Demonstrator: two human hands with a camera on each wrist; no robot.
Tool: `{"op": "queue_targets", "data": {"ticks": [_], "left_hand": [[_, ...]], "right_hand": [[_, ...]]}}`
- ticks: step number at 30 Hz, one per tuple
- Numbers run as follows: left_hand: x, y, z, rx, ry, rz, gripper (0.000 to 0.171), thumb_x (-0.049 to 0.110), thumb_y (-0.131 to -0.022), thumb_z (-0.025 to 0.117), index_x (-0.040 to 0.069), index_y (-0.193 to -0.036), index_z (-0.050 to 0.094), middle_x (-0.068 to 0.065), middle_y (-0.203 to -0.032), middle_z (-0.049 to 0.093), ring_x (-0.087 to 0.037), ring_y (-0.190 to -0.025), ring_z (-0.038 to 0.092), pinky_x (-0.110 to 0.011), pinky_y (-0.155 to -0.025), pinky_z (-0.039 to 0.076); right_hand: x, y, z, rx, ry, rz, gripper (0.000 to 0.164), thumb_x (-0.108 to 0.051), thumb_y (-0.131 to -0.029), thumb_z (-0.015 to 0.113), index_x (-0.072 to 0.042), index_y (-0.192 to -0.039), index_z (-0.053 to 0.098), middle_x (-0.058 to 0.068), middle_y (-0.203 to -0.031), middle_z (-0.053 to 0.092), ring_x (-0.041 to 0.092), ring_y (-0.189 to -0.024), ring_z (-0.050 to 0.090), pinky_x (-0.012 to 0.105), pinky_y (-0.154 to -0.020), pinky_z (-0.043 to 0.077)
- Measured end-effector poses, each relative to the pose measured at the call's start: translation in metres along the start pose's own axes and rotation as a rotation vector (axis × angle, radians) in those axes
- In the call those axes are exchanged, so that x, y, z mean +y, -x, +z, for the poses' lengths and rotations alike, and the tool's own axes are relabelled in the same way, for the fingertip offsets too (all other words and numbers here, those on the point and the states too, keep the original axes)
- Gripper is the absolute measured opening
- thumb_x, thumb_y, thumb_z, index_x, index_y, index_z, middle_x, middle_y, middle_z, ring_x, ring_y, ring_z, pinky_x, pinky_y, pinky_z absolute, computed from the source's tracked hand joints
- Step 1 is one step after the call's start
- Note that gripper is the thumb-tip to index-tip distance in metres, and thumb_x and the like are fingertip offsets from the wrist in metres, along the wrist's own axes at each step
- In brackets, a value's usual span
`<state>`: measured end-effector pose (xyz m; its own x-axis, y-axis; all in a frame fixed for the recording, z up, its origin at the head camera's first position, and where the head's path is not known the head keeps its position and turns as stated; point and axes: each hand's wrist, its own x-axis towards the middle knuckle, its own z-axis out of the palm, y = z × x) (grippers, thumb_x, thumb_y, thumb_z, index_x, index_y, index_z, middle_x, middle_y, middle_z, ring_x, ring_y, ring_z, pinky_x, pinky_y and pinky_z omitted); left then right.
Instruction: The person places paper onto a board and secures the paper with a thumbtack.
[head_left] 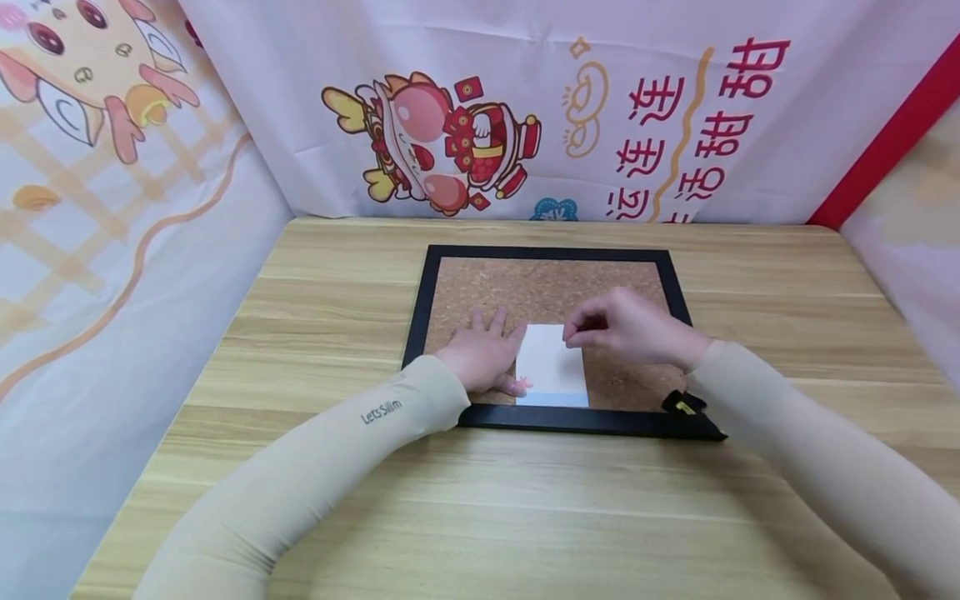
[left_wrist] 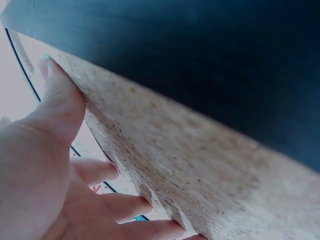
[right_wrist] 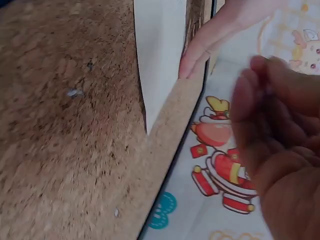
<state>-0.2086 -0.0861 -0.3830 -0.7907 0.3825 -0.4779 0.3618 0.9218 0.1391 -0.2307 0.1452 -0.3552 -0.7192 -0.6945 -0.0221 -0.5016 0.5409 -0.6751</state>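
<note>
A white sheet of paper [head_left: 550,358] with a pale blue strip lies on a black-framed cork board [head_left: 480,283]. My left hand [head_left: 483,354] rests on the cork at the paper's left side, fingers spread. Its thumb reaches the lower left corner, beside a small pink star-shaped mark [head_left: 523,382]. Over the paper's upper right corner is my right hand [head_left: 630,329], thumb and index fingertips brought together. In the right wrist view these fingertips [right_wrist: 257,75] are blurred, and I cannot tell whether something small is between them. The sheet [right_wrist: 159,55] narrows to a corner there.
The board lies on a wood-grain table [head_left: 337,292]. A printed cloth [head_left: 300,100] with cartoon figures hangs behind the table, and another covers the left side. A black strap [head_left: 684,406] with a yellow mark is at the right wrist, over the board's frame.
</note>
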Motion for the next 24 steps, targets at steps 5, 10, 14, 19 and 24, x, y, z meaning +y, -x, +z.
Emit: {"op": "queue_targets", "data": {"ticks": [5,10,14,19,24], "left_hand": [[-0.001,0.002,-0.001,-0.003,0.014,-0.001,0.1,0.059,-0.086,0.063,0.016,-0.161,0.011,-0.019,-0.164,-0.003,-0.051,-0.145,-0.001,-0.062,-0.112,0.019],[-0.002,0.001,0.0,-0.003,0.005,0.002,0.101,0.06,-0.086,0.062,0.016,-0.161,0.01,-0.02,-0.164,-0.003,-0.051,-0.145,-0.001,-0.062,-0.112,0.02],[-0.001,0.0,0.0,-0.005,-0.029,-0.003,0.101,0.063,-0.087,0.059,0.016,-0.161,0.009,-0.02,-0.164,-0.003,-0.052,-0.145,0.001,-0.062,-0.111,0.022],[0.0,-0.002,0.0,-0.002,-0.077,-0.012,0.102,0.065,-0.085,0.06,0.017,-0.161,0.01,-0.02,-0.164,-0.001,-0.052,-0.145,0.005,-0.062,-0.11,0.024],[0.0,-0.003,0.0,0.002,-0.098,-0.015,0.103,0.065,-0.085,0.06,0.017,-0.161,0.011,-0.021,-0.164,0.0,-0.052,-0.145,0.006,-0.062,-0.109,0.026]], "right_hand": [[0.012,-0.022,0.004,-0.144,0.011,0.158,0.004,-0.014,-0.092,0.072,-0.013,-0.094,0.076,-0.001,-0.085,0.07,0.019,-0.077,0.058,0.036,-0.072,0.05],[0.02,-0.042,0.006,-0.204,0.024,0.266,0.005,-0.015,-0.092,0.072,-0.013,-0.095,0.076,0.001,-0.086,0.07,0.019,-0.077,0.058,0.034,-0.072,0.048],[0.023,-0.054,0.007,-0.239,0.052,0.313,0.007,-0.016,-0.093,0.071,-0.014,-0.094,0.077,0.001,-0.087,0.07,0.02,-0.078,0.059,0.034,-0.071,0.048],[0.022,-0.064,0.009,-0.268,0.1,0.317,0.009,-0.015,-0.095,0.068,-0.014,-0.092,0.077,0.001,-0.087,0.07,0.02,-0.077,0.058,0.033,-0.071,0.046],[0.018,-0.072,0.012,-0.277,0.15,0.322,0.012,-0.015,-0.096,0.067,-0.014,-0.088,0.076,0.001,-0.085,0.069,0.02,-0.076,0.058,0.033,-0.07,0.046]]}}
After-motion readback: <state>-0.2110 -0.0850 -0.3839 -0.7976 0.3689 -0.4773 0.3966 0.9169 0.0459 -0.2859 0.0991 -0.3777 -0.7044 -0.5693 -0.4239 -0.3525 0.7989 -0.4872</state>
